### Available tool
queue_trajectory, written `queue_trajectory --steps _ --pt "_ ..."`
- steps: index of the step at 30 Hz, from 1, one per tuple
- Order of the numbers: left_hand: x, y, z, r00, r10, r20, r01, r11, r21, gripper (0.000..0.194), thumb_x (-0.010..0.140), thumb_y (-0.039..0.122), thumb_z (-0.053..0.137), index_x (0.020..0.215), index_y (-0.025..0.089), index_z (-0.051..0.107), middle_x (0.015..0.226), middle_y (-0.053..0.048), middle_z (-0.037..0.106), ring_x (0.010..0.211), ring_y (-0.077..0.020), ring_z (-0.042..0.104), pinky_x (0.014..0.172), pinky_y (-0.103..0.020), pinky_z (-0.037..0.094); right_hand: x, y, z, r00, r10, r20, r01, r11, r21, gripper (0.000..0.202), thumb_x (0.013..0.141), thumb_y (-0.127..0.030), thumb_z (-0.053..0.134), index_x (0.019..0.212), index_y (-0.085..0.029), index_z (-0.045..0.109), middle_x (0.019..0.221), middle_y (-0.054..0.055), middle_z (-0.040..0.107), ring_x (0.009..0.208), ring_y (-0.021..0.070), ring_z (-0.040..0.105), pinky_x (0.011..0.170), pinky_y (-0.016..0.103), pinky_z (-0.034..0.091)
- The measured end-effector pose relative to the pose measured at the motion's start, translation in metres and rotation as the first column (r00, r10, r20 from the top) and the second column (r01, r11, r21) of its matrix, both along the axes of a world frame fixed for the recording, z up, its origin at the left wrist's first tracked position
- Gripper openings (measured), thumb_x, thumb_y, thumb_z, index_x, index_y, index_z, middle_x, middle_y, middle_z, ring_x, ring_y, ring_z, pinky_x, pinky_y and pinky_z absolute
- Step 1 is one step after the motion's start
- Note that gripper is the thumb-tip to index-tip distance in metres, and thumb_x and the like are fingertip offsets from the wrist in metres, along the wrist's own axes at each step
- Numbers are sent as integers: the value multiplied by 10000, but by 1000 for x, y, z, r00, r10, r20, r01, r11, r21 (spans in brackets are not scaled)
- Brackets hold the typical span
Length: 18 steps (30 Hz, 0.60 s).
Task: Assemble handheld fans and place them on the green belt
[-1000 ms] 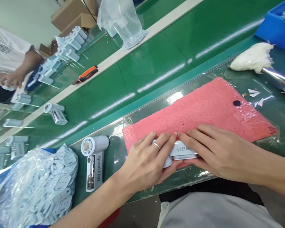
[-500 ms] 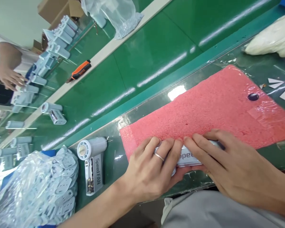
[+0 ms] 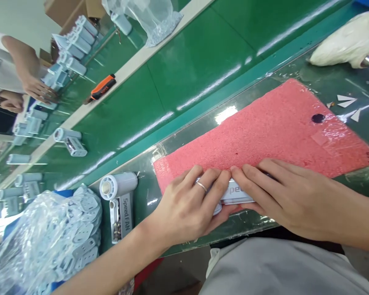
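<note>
Both of my hands grip one grey handheld fan (image 3: 235, 191) with printed lettering, at the near edge of a pink foam mat (image 3: 264, 135). Wearing a ring, my left hand (image 3: 193, 205) is closed round its left end. My right hand (image 3: 276, 196) is closed over the other end, fingertips close to those of the left. Most of the fan is hidden under the fingers. To the left on the bench lies another grey fan (image 3: 123, 205) marked "Speed FAN", its handle open with parts showing inside.
A clear bag of grey plastic parts (image 3: 76, 233) sits at the lower left. On the green conveyor lies a fan (image 3: 70, 141); an orange-black tool (image 3: 103, 87) rests on its far rail. Across it, a co-worker's hand (image 3: 38, 88) is among grey housings. A white-wrapped object (image 3: 347, 43) is at right.
My hands keep their hold on the fan, with fingers slightly shifted. The view has moved a little. Across the conveyor, the co-worker's hand has moved right, and a second hand now shows.
</note>
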<state>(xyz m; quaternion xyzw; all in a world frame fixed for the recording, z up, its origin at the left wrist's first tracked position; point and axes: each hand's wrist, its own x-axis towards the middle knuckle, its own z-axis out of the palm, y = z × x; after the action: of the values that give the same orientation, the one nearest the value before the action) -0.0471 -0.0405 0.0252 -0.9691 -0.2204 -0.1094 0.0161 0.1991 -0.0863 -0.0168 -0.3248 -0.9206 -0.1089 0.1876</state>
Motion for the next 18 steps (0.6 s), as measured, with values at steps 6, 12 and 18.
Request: queue_trajectory --steps 6,12,18 --pt "1 -1 -2 1000 5 -10 -4 1000 24 455 1013 473 706 1231 75 670 976 -90 755 798 -221 638 623 -359 568 -6 1 2 999 -28 -34 26 998 -53 367 993 -133 425 1261 -13 644 1099 173 674 858 275 515 771 431 412" --pt "-1 -2 -6 1000 7 17 -7 999 49 532 961 496 765 1233 44 690 972 -94 754 802 -245 614 660 -386 574 -8 -1 1 998 -35 -56 31 996 -80 372 987 -138 456 1279 3 638 1081 176 669 855 270 505 761 432 410" --pt "1 -2 -6 998 25 60 -24 1000 -16 553 954 484 776 1266 37 680 1025 -102 759 814 -240 599 681 -386 565 3 5 -3 997 35 -66 -43 991 -130 409 1017 -187 466 1359 -2 594 1199 171 668 910 276 516 809 444 421"
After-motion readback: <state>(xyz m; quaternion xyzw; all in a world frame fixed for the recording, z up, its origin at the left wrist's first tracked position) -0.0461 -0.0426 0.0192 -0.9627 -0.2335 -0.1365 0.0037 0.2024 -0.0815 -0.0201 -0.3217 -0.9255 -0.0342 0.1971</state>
